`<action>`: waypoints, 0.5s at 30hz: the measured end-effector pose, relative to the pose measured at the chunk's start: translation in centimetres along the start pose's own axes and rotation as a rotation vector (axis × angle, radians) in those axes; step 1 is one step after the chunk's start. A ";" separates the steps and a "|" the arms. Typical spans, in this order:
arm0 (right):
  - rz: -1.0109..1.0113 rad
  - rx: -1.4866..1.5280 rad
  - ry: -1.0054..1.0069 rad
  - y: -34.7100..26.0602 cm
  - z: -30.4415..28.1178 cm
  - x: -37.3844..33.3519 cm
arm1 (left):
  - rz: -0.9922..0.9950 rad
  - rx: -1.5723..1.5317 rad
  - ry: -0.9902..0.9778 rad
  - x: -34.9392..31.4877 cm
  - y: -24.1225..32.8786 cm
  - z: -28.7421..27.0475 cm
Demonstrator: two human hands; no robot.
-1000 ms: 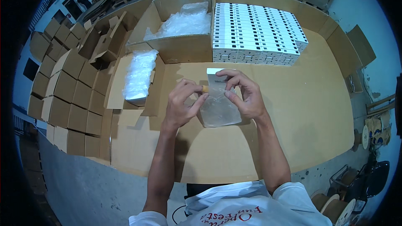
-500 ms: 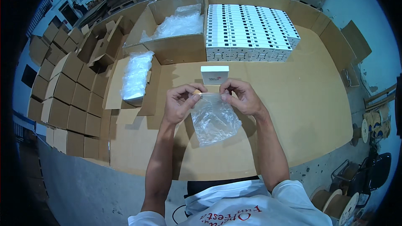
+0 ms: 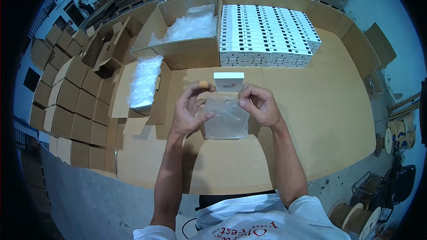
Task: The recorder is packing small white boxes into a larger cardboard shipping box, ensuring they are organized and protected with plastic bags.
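Note:
A clear plastic bag (image 3: 227, 118) hangs in front of me, its mouth toward the far side. My right hand (image 3: 260, 106) pinches the bag's upper right corner between thumb and fingers. At the bag's left edge, my left hand (image 3: 192, 109) has its thumb and fingers apart, with an orange-yellow band on one fingertip; whether the thumb touches the plastic I cannot tell. Just beyond the bag stands a small white box (image 3: 229, 82) with a little red mark on its front.
Rows of stacked white boxes (image 3: 267, 40) fill the back. Beside them, a large carton (image 3: 195, 51) holds clear plastic bags (image 3: 189, 24). A smaller open carton (image 3: 160, 106) on the left contains bagged items (image 3: 146, 80). Brown cardboard boxes (image 3: 66, 120) are piled at far left.
My left hand has let go of the bag's top edge and its fingers have spread. The bag now looks flatter and smoother, its lower edge higher, with my right hand still gripping its corner.

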State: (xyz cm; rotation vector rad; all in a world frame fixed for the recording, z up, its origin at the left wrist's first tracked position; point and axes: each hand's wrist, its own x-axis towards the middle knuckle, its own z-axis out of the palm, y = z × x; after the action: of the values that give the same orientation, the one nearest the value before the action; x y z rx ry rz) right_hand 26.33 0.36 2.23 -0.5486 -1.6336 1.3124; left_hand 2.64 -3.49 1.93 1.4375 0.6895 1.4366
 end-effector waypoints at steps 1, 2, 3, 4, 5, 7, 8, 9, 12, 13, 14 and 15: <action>-0.018 0.018 -0.009 0.1 0.0 0.0 | -0.068 -0.101 0.019 0.0 0.4 0.1; -0.035 0.035 -0.017 0.1 -0.1 0.1 | -0.068 -0.102 0.019 -0.3 0.0 -0.4; -0.035 0.037 -0.020 0.0 0.0 0.1 | -0.158 -0.074 -0.020 -0.7 -0.1 -1.2; -0.038 0.013 -0.010 -0.1 0.1 0.2 | -0.249 -0.046 -0.058 -1.0 -0.3 -1.8; -0.041 -0.011 -0.001 -0.2 0.2 0.3 | -0.249 -0.044 -0.055 -1.2 -0.6 -2.1; -0.129 -0.065 -0.025 0.8 0.0 0.7 | -0.394 0.083 -0.137 -1.0 -0.1 -1.6; -0.218 -0.119 -0.050 1.1 -0.1 0.9 | -0.394 0.082 -0.138 -0.8 0.1 -1.4; -0.218 -0.115 -0.053 1.0 0.2 1.1 | -0.426 0.169 -0.088 -0.7 0.3 -1.3; -0.114 -0.027 0.269 1.0 0.8 1.6 | -0.442 0.272 -0.029 -1.0 0.4 -1.8; -0.058 -0.086 0.358 1.7 0.5 1.7 | -0.425 0.286 -0.024 -1.1 0.4 -2.0; -0.002 -0.144 0.445 2.2 0.3 1.8 | -0.425 0.287 -0.022 -1.2 0.4 -2.1; -0.001 -0.141 0.443 2.5 0.7 1.9 | -0.424 0.292 -0.015 -1.4 0.4 -2.2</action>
State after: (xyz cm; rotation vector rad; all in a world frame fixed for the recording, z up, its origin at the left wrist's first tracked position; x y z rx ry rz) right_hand 24.37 2.31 0.65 -0.8565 -1.3591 0.9904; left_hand 0.24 -4.38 1.43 1.4096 1.1544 1.0231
